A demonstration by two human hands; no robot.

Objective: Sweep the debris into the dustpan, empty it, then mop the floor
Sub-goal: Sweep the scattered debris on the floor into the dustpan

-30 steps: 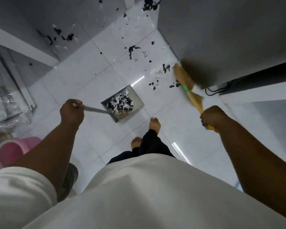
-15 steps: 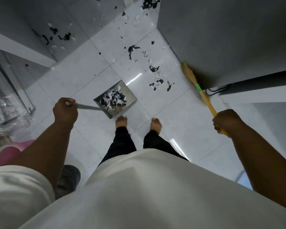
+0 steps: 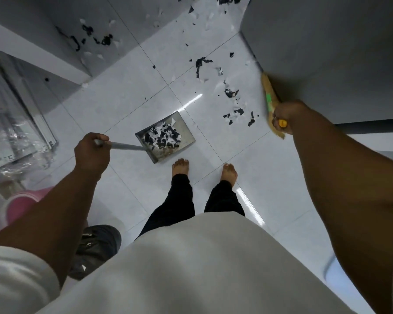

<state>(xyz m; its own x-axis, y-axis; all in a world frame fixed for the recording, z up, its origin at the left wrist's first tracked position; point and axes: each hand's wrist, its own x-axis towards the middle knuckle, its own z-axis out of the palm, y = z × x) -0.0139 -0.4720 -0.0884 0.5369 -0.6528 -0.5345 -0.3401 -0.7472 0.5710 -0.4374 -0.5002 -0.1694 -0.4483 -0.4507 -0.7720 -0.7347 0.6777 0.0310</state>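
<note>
White glossy floor tiles (image 3: 127, 103) with thin grout lines carry a light glare streak. The left hand (image 3: 91, 152) is wrapped tight on the grey handle of the dustpan (image 3: 186, 134), which sits at 12 o'clock from the bare feet, holding black-and-white scraps. The right hand (image 3: 286, 114), at 2 o'clock, clenches the broom (image 3: 269, 91) against a grey wall (image 3: 327, 41). Loose debris (image 3: 232, 92) lies between pan and broom. A pink bucket (image 3: 18, 207) stands at 8 o'clock.
</note>
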